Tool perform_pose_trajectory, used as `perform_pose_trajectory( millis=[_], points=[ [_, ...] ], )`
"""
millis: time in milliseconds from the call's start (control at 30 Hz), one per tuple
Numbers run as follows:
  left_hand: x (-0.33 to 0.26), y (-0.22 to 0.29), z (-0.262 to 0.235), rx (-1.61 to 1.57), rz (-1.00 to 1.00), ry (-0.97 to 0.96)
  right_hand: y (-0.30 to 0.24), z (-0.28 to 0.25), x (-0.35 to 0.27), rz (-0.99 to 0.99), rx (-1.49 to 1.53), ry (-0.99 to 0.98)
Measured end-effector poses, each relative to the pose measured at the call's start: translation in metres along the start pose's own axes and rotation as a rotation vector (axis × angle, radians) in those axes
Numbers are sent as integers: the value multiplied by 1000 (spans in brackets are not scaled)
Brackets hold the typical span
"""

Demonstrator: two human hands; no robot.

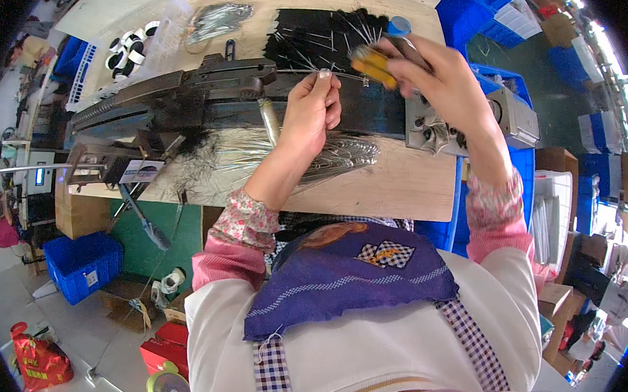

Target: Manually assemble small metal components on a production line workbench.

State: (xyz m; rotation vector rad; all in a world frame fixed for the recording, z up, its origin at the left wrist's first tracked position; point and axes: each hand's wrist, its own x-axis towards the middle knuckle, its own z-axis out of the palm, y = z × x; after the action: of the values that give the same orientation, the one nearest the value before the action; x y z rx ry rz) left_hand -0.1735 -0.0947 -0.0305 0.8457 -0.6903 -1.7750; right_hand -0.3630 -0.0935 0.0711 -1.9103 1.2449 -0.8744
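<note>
Left of the left hand, a dark metal fixture [229,76] lies across the bench, its near end pointing toward that hand. Just below the left hand, toward the body, a loose bundle of wires [340,154] is noted. The left hand [308,112] is curled, thumb pressed to the index finger, and appears to pinch a thin wire [349,78]. The wire's visible length lies to the right of those fingertips, its long axis running left to right and dipping slightly toward the body. Its right end falls between the hands, just beside a yellow tool [373,66]; contact cannot be confirmed owing to blur. The right hand [440,78] is closed round this tool, whose exact kind cannot be determined. In this assessment the governing relation is wire end to tool: the tool is the nearer, the left fingertips lying farther back along the wire.
</note>
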Motion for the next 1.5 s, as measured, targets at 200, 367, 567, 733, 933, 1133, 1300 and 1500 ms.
perform_pose_trajectory(
  millis=[200, 367, 567, 733, 933, 1133, 1300, 1500],
  points=[
    [-7, -3, -4, -2, 119, 130, 43, 48, 81, -291, -489, -99],
    [-14, 0, -6, -55, 98, 203, 27, 69, 79, -298, -304, -304],
    [-9, -5, -14, 79, 32, 123, 26, 35, 89, 220, 155, -529],
    [-14, 11, 10, -179, 131, -186, 17, 35, 98, 233, -36, -628],
    [-17, 31, -4, -759, -28, -158, 16, 25, 73, -228, -722, -23],
    [-21, 16, -17, -728, -10, -68, 2, 75, 27, -480, -575, 9],
    [-18, 8, -23, -758, 46, -274, 4, 77, 32, -551, -517, 139],
    [-24, 18, -1, -614, 85, -78, 16, 47, 54, -203, -273, 17]
  ],
)
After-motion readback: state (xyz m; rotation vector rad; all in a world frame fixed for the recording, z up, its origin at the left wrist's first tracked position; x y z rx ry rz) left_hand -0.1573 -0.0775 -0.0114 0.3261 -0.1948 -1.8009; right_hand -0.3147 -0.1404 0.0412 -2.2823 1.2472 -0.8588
